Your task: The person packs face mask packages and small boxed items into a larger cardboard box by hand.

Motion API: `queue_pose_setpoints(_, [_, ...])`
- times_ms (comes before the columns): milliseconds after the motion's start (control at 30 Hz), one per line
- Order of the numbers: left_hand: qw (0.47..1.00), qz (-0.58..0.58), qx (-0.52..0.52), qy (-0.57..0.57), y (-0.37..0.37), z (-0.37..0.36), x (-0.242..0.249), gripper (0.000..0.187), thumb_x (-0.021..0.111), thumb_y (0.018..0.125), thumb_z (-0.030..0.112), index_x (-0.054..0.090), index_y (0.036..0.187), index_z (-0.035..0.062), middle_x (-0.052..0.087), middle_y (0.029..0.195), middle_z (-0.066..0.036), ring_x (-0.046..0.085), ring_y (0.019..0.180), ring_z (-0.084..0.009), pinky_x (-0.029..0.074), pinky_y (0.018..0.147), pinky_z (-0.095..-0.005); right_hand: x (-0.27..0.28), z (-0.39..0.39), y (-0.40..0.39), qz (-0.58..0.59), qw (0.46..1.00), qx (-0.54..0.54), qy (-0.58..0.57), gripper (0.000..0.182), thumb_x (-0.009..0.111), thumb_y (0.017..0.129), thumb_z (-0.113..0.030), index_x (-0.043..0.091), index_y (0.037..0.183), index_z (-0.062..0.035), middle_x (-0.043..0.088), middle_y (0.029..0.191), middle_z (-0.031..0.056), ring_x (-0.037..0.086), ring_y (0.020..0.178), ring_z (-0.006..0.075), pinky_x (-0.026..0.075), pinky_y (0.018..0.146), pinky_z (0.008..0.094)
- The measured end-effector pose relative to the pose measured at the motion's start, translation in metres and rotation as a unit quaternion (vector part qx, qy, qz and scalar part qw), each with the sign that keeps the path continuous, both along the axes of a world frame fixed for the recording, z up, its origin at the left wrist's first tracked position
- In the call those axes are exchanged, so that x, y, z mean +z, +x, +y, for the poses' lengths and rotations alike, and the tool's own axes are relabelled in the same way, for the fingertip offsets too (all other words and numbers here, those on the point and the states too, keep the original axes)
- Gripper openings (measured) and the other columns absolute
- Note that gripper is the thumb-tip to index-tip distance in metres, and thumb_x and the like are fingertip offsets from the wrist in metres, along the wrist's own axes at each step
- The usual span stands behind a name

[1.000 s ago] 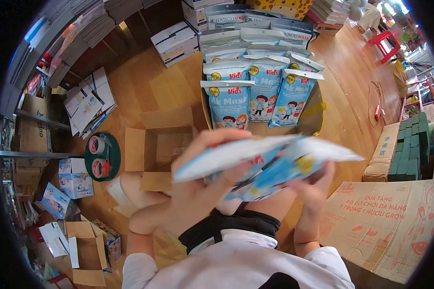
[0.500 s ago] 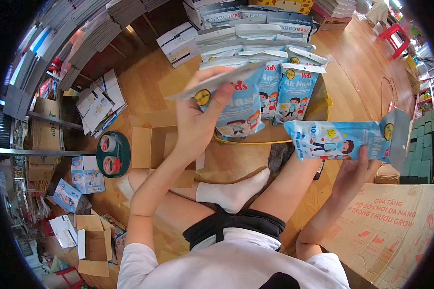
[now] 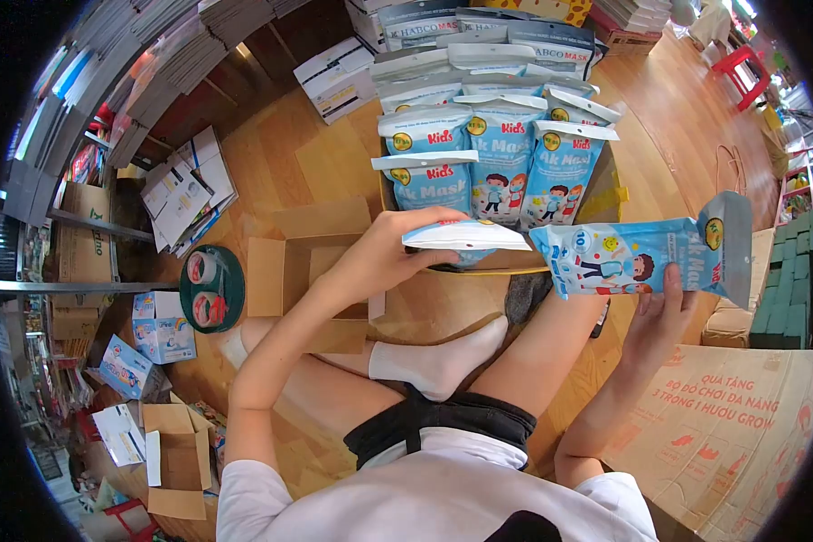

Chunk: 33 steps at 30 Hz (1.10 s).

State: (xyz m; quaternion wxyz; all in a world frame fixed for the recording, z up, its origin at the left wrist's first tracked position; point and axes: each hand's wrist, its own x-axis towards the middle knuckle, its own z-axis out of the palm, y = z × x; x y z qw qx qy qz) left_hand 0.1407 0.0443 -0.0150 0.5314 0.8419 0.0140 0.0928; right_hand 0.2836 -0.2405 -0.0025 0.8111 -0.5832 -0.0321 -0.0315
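Note:
My left hand [image 3: 393, 246] grips a blue-and-white kids' mask pack [image 3: 468, 238], whose top edge is turned up toward me so that most of its front is hidden. It is held low before the front row of standing packs. In my right hand [image 3: 661, 312] is another kids' mask pack [image 3: 619, 260], lying sideways with its printed front showing and its grey top end to the right. The ends of the two held packs nearly meet. Several matching mask packs [image 3: 506, 144] stand upright in rows inside a yellow-edged box [image 3: 612, 194].
Grey Habco mask packs [image 3: 551, 47] stand at the back. An opened cardboard box [image 3: 321, 257] sits left of the rows, near a green tray [image 3: 228, 312] with round items. A large printed carton [image 3: 723, 425] is at my right. My legs are folded on the wooden floor.
The pack in my left hand has come down and tipped its top edge toward me, uncovering the front-left packs. My right hand and its pack have barely moved.

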Motion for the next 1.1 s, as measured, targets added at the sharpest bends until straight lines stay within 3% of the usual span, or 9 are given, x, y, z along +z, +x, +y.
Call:
queue_pose_setpoints(167, [0.994, -0.016, 0.051, 0.092, -0.012, 0.011, -0.004, 0.038, 0.074, 0.081, 0.007, 0.060, 0.116, 0.0014, 0.069, 0.097, -0.016, 0.069, 0.086, -0.0275, 0.052, 0.074, -0.0336, 0.009, 0.013, -0.007, 0.006, 1.000, -0.014, -0.002, 0.048, 0.070, 0.086, -0.010, 0.046, 0.127, -0.0064, 0.058, 0.114, 0.0040, 0.058, 0.089, 0.0080, 0.045, 0.059, 0.0209])
queue_pose_setpoints(267, [0.994, 0.055, 0.085, 0.046, -0.013, 0.022, 0.001, 0.038, 0.074, 0.081, 0.008, 0.059, 0.115, 0.0005, 0.068, 0.097, -0.018, 0.068, 0.084, -0.0313, 0.051, 0.072, -0.0353, 0.006, 0.007, -0.004, -0.012, 1.000, 0.022, 0.007, 0.049, 0.071, 0.085, -0.007, 0.046, 0.128, -0.0060, 0.058, 0.114, 0.0046, 0.057, 0.089, 0.0077, 0.044, 0.058, 0.0211])
queue_pose_setpoints(367, [0.996, 0.009, 0.053, 0.075, -0.005, 0.017, 0.002, 0.038, 0.071, 0.083, 0.008, 0.056, 0.116, -0.0007, 0.066, 0.101, -0.022, 0.064, 0.091, -0.0386, 0.050, 0.079, -0.0406, 0.017, 0.024, -0.008, 0.012, 1.000, -0.012, 0.008, 0.052, 0.072, 0.084, -0.006, 0.046, 0.129, -0.0062, 0.058, 0.113, 0.0042, 0.055, 0.083, 0.0063, 0.040, 0.054, 0.0205])
queue_pose_setpoints(567, [0.959, -0.044, 0.217, 0.176, 0.000, 0.004, -0.006, 0.070, 0.081, 0.072, 0.012, 0.047, 0.133, 0.0070, 0.055, 0.116, -0.016, 0.056, 0.103, -0.0311, 0.046, 0.089, -0.0387, 0.018, 0.027, -0.006, -0.048, 0.996, 0.055, -0.050, 0.056, 0.076, 0.081, -0.006, 0.046, 0.129, -0.0035, 0.058, 0.109, 0.0048, 0.050, 0.073, 0.0043, 0.033, 0.050, 0.0211])
queue_pose_setpoints(667, [0.895, -0.125, 0.287, 0.317, -0.005, -0.006, 0.008, 0.084, 0.083, 0.068, 0.013, 0.040, 0.140, 0.0121, 0.044, 0.129, -0.014, 0.045, 0.117, -0.0335, 0.039, 0.099, -0.0419, 0.016, 0.024, -0.003, -0.081, 0.988, 0.075, -0.104, 0.058, 0.077, 0.080, -0.006, 0.046, 0.128, -0.0007, 0.060, 0.105, 0.0047, 0.053, 0.076, 0.0055, 0.039, 0.053, 0.0205])
queue_pose_setpoints(733, [0.899, -0.137, 0.263, 0.321, -0.010, -0.013, 0.012, 0.086, 0.083, 0.068, 0.013, 0.038, 0.141, 0.0134, 0.039, 0.133, -0.015, 0.039, 0.121, -0.0353, 0.035, 0.102, -0.0450, 0.010, 0.034, 0.003, -0.128, 0.980, 0.083, -0.125, 0.056, 0.078, 0.079, -0.006, 0.047, 0.126, 0.0007, 0.061, 0.103, 0.0044, 0.056, 0.079, 0.0071, 0.042, 0.057, 0.0200])
queue_pose_setpoints(867, [0.903, -0.147, 0.303, 0.269, -0.010, -0.021, 0.009, 0.084, 0.083, 0.069, 0.014, 0.039, 0.141, 0.0139, 0.037, 0.137, -0.015, 0.036, 0.125, -0.0371, 0.033, 0.104, -0.0475, 0.007, 0.061, 0.007, -0.171, 0.944, 0.201, -0.197, 0.051, 0.078, 0.079, -0.006, 0.051, 0.122, 0.0016, 0.061, 0.100, 0.0037, 0.059, 0.087, 0.0092, 0.047, 0.065, 0.0201])
queue_pose_setpoints(967, [0.890, -0.123, 0.276, 0.341, -0.011, -0.015, -0.001, 0.084, 0.083, 0.070, 0.015, 0.038, 0.141, 0.0141, 0.034, 0.140, -0.016, 0.033, 0.128, -0.0381, 0.032, 0.104, -0.0481, -0.001, 0.082, 0.012, -0.200, 0.905, 0.326, -0.187, 0.048, 0.078, 0.079, -0.007, 0.053, 0.119, 0.0004, 0.060, 0.098, 0.0026, 0.058, 0.088, 0.0080, 0.046, 0.064, 0.0209])
queue_pose_setpoints(1100, [0.895, -0.121, 0.292, 0.314, -0.008, -0.012, -0.014, 0.084, 0.082, 0.071, 0.018, 0.038, 0.141, 0.0142, 0.031, 0.144, -0.017, 0.032, 0.130, -0.0383, 0.030, 0.106, -0.0498, -0.016, 0.096, 0.007, -0.166, 0.892, 0.371, -0.200, 0.048, 0.077, 0.080, -0.007, 0.052, 0.121, -0.0001, 0.060, 0.098, 0.0022, 0.057, 0.089, 0.0078, 0.047, 0.065, 0.0217])
